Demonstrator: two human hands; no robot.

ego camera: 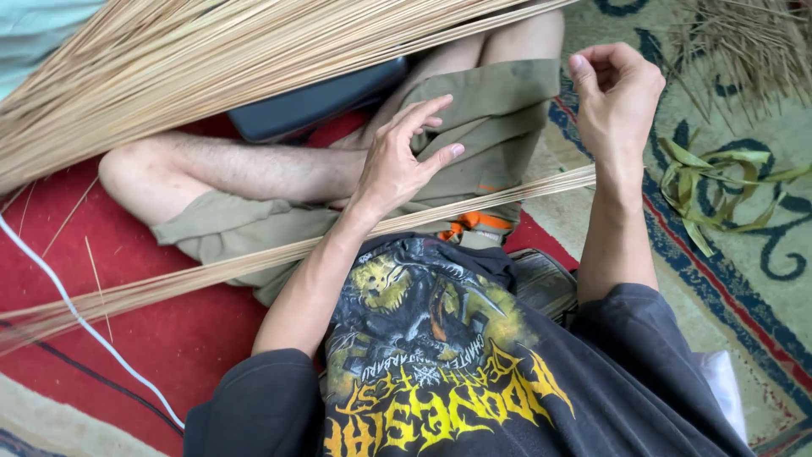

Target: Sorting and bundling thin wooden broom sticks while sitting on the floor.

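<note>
- Head view: left hand (397, 161) is raised above the lap, fingers spread and loosely curled, gripping nothing visible.
- Right hand (616, 95) is half-closed; any pinch cannot be told.
- Thin stick bundle (254, 264) lies across the lap, beneath both hands.
- Larger stick bundle (211, 59) fans overhead; green leaf strips (710, 190) lie on the carpet (761, 279).

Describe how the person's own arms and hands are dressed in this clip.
Both hands, the left hand and the right hand, are bare: no gloves, rings, watch or bands visible. The forearms are uncovered too. Short, loose sleeves of a faded black T-shirt with a yellow printed graphic end near the elbows.
</note>
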